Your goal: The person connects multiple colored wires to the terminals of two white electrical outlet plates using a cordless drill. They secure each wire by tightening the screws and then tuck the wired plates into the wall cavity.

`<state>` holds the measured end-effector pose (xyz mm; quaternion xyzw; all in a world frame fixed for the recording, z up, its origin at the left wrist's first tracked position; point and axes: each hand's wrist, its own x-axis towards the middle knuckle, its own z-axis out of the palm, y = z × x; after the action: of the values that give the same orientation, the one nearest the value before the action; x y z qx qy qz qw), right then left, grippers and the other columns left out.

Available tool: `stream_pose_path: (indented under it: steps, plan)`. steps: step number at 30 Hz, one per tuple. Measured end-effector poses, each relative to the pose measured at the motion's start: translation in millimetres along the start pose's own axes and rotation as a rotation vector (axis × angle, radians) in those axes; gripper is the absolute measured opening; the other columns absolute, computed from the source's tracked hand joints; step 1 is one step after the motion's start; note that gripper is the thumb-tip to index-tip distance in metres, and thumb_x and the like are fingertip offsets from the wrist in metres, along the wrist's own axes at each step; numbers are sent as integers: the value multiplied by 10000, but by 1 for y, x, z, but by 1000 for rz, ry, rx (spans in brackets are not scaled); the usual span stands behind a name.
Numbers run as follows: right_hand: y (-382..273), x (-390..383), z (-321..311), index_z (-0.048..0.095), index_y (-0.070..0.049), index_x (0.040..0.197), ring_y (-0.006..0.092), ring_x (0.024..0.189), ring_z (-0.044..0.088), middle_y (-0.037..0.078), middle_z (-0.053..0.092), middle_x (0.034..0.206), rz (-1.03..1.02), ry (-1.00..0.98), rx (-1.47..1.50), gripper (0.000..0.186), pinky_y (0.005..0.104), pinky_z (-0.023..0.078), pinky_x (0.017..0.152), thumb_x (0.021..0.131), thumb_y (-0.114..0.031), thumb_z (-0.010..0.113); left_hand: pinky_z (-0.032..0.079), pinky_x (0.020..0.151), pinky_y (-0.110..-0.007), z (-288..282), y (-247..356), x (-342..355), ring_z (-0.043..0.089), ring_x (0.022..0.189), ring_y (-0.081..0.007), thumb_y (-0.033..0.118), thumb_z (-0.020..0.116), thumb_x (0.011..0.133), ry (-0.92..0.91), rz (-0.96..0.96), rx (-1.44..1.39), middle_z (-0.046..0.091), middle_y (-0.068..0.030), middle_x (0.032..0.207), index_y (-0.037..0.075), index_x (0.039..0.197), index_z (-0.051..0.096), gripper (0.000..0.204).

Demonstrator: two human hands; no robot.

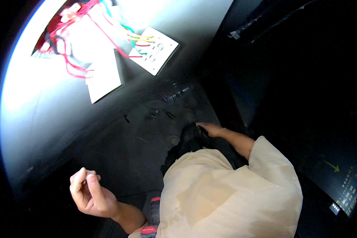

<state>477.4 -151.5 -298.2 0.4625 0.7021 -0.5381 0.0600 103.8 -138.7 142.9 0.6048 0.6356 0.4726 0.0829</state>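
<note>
My left hand point(92, 194) is raised at the lower left, palm turned up. Its fingers are curled in with thumb and fingertips together; whatever they may hold is too small to make out. My right hand point(211, 129) lies against the dark trousers point(192, 139) at my leg, its fingers mostly hidden. Ahead, two white electrical plates hang from the pale wall on their wires: one plate point(105, 77) with red wires, the other plate point(156, 51) with red, yellow and green ones. Neither hand touches them.
A bundle of red wires point(69, 16) comes out of a wall opening at the upper left. Scraps and bits of debris point(170, 97) lie on the dark floor below the plates. A red and black tool point(155, 202) is beside my left arm. A dark printed panel point(341, 182) stands at the right.
</note>
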Motion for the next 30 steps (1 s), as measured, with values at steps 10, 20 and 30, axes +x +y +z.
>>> stream_pose_path:
  steps: [10, 20, 30]
  plan:
    - [-15, 10, 62, 481, -148, 1496, 397, 1280, 575, 157, 561, 1464, -109, -79, -228, 532, 438, 463, 1094, 989, -19, 572, 447, 666, -251, -75, 10, -27, 596, 738, -132, -33, 722, 864, -60, -25, -12, 675, -91, 878, -29, 996, 708, 133]
    - [-170, -67, -17, 697, -60, 1256, 152, 977, 658, 49, 708, 1054, -179, 509, 735, 350, 352, 545, 894, 926, -171, 737, 530, 795, -293, -95, -28, -43, 666, 869, -184, 39, 755, 842, -305, -130, -72, 693, -96, 962, -18, 1044, 710, 215]
    - [-420, -82, -149, 605, -130, 1228, 47, 535, 440, -53, 554, 766, -650, 63, 1163, 306, 229, 326, 464, 1085, -390, 531, 569, 866, -428, 24, -12, 4, 668, 1050, -393, 14, 845, 724, -294, 467, 8, 619, -244, 1298, -36, 1498, 449, 870]
